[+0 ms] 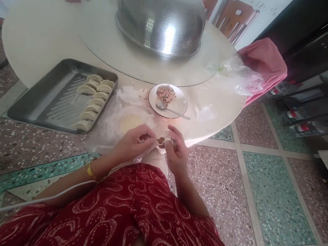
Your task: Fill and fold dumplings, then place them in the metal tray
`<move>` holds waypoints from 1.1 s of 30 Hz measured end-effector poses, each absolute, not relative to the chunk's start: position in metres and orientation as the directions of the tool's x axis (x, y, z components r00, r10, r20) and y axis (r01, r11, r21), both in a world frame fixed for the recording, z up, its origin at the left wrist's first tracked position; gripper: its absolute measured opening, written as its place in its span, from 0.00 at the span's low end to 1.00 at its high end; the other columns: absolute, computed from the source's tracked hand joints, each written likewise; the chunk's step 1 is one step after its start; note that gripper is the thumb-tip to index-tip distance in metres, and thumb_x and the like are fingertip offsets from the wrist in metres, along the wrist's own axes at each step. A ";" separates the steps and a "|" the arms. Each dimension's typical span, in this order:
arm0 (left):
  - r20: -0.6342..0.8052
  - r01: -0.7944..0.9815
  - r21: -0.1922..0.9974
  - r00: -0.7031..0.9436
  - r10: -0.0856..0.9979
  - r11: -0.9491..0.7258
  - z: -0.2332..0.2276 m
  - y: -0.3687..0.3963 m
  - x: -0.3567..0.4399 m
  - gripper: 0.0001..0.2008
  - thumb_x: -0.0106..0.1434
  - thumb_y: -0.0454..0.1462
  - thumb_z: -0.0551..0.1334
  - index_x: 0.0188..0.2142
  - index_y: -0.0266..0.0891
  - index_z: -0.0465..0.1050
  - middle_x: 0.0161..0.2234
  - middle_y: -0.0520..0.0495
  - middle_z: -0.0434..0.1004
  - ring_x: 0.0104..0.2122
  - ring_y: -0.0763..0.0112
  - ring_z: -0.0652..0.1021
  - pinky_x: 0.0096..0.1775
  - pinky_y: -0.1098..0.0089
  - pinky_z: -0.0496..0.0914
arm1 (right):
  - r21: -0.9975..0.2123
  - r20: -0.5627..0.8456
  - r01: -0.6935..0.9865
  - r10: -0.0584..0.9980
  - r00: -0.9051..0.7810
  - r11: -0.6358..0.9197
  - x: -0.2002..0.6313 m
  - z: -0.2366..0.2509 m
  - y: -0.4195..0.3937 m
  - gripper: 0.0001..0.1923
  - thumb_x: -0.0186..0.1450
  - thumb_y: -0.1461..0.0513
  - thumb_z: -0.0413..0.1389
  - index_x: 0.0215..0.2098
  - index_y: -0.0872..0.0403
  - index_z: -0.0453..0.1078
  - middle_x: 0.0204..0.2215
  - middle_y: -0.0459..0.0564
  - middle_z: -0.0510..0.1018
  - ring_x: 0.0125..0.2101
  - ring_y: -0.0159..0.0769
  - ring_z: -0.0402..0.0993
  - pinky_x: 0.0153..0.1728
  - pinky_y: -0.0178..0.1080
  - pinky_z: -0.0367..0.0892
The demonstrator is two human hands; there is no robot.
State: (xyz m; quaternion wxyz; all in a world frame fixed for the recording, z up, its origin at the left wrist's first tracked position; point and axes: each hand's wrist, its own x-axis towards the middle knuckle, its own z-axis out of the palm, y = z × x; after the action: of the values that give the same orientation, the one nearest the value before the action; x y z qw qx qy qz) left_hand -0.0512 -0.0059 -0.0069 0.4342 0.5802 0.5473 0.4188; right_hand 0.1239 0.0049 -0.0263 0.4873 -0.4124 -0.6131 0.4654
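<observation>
L hand (134, 141) + R hand (176, 150) pinched one dumpling (161, 140) shut betw. fingertips, over table edge | done: approx 8 folded on tray (40, 105) | left: filling on plate (179, 105), wrapper (130, 122) beside | judged past mid.

A round, pale surface (40, 33) fills the upper left and centre of the frame, lit by soft daylight that glints off its raised turntable (123, 65). The floor (221, 188) below is speckled terrazzo in pink and green panels split by cream strips. Wooden chair backs (231, 18) stand against a white wall at the top, right of centre. A pink cloth (266, 64) drapes at upper right, beside dark furniture (315, 36) and a low rack of bottles (306, 119).
</observation>
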 end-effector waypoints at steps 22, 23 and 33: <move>-0.040 0.076 0.997 0.106 0.994 0.032 0.003 0.000 -0.052 0.07 0.60 0.38 0.61 0.29 0.37 0.71 0.27 0.52 0.72 0.28 0.74 0.70 0.32 0.71 0.65 | -0.896 0.334 0.163 0.868 -0.368 0.414 0.119 -0.022 0.012 0.14 0.67 0.65 0.53 0.51 0.46 0.66 0.59 0.53 0.70 0.61 0.41 0.67 0.56 0.50 0.70; -0.008 0.118 0.993 0.101 0.995 -0.004 0.003 0.000 -0.053 0.07 0.61 0.38 0.61 0.29 0.38 0.72 0.27 0.52 0.72 0.28 0.74 0.70 0.32 0.71 0.66 | -0.891 0.337 0.170 0.864 -0.375 0.421 0.119 -0.022 0.013 0.17 0.67 0.65 0.53 0.53 0.46 0.66 0.60 0.53 0.69 0.61 0.41 0.66 0.57 0.50 0.69; 0.344 0.426 0.832 0.110 0.933 -0.357 0.003 -0.010 -0.056 0.06 0.63 0.34 0.60 0.40 0.39 0.72 0.34 0.48 0.74 0.34 0.70 0.74 0.38 0.69 0.69 | -0.936 0.264 0.163 0.927 -0.267 0.313 0.113 -0.023 0.014 0.08 0.68 0.62 0.54 0.44 0.47 0.72 0.58 0.53 0.71 0.55 0.43 0.72 0.48 0.48 0.75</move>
State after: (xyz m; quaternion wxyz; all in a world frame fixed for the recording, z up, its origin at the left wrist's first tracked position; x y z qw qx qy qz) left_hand -0.0564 -0.0101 0.0028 0.2815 0.6896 0.4924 0.4502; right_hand 0.1126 0.0135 -0.0227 0.4504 -0.4045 -0.6735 0.4241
